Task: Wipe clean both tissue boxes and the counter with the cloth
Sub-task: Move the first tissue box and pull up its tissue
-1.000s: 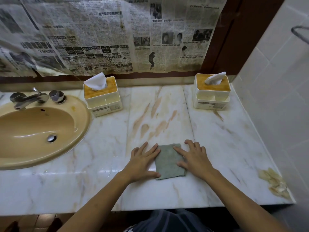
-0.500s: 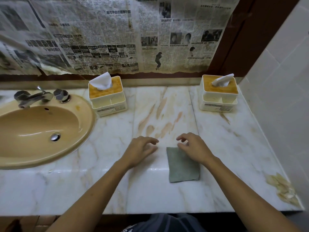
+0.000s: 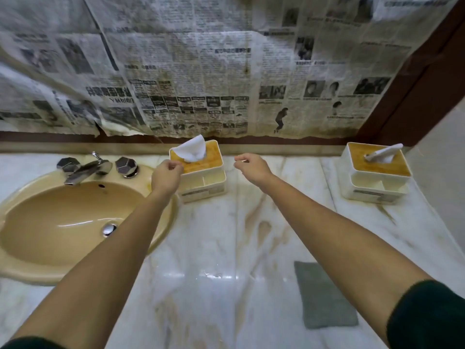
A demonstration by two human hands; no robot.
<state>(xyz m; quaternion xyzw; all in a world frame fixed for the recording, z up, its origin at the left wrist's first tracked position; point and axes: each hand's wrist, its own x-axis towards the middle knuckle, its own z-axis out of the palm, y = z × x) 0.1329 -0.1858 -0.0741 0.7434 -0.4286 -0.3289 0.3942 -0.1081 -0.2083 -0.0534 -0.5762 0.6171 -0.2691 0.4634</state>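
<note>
The left tissue box, cream with a stained orange lid and a white tissue sticking up, stands at the back of the marble counter beside the sink. My left hand is at its left corner with fingers loosely curled; contact is unclear. My right hand hovers just right of the box, fingers loosely curled, holding nothing. A matching right tissue box stands at the back right. The grey-green cloth lies flat on the counter near the front, partly under my right forearm.
A beige sink with a chrome faucet fills the left side. Stained newspaper covers the mirror behind. A tiled wall closes the right end. Brown stains streak the marble.
Both hands left the cloth and reached forward to the left tissue box. The cloth stays flat on the counter. The view has moved closer to the back wall.
</note>
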